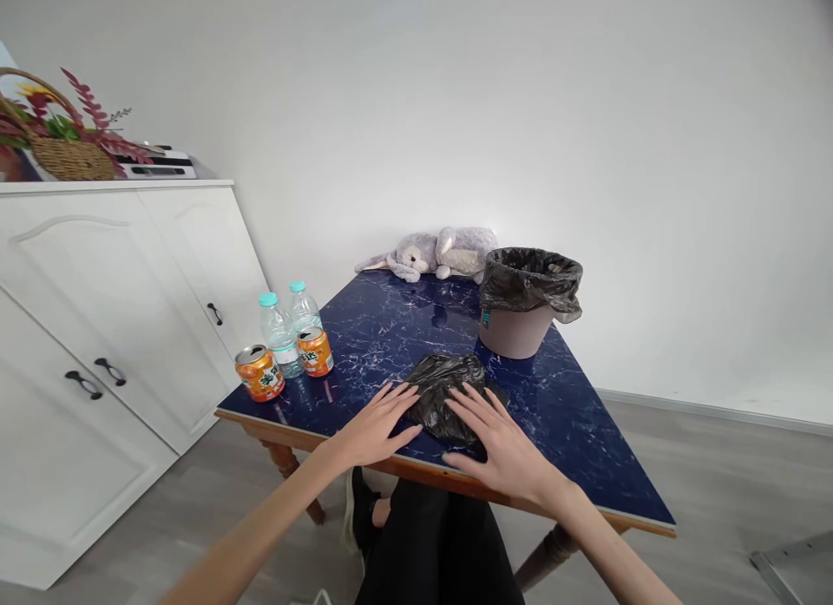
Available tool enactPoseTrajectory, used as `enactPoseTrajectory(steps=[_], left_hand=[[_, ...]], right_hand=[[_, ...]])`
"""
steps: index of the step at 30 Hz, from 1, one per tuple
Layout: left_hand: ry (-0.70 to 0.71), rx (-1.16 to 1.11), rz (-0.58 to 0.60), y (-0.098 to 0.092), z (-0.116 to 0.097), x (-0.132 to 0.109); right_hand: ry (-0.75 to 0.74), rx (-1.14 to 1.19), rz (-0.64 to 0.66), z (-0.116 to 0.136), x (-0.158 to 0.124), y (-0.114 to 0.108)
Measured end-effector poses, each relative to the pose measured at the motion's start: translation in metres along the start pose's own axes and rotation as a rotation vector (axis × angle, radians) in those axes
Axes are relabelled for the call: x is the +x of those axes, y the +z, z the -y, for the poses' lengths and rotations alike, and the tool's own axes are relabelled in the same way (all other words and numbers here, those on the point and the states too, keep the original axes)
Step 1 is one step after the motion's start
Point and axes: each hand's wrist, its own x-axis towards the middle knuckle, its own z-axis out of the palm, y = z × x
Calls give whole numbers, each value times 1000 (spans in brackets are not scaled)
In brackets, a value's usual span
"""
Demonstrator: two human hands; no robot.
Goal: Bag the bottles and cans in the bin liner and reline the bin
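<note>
Forearms (279, 518) lay nearest. Left hand (374, 430) and right hand (498, 444) were spread flat, grasping nothing. Black bag (437, 388) sat crumpled on the tabletop (374, 323): left's 2 o'clock, right's 10. Right overlapped it more; no clear long axis.

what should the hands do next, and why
I'd probably close the right hand lightly on the crumpled black bag and leave the left hand as a steady. Both hands have their fingers spread at the bag without gripping it, and it lies bunched up on the table, so a light pinch seems the smallest useful start.
</note>
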Motion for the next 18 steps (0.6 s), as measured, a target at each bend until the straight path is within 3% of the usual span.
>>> enactPoseTrajectory(steps=[4, 10, 15, 18], left_hand=[[45, 39, -98, -5, -8, -10], [-65, -21, -240, -12, -16, -10], [-222, -199, -218, -14, -15, 22], [-187, -61, -435, -16, -22, 44]], right_hand=[[-22, 105, -44, 9, -18, 5], [352, 516, -148, 1, -15, 3], [604, 644, -262, -18, 1, 7], [694, 635, -306, -32, 6, 21]])
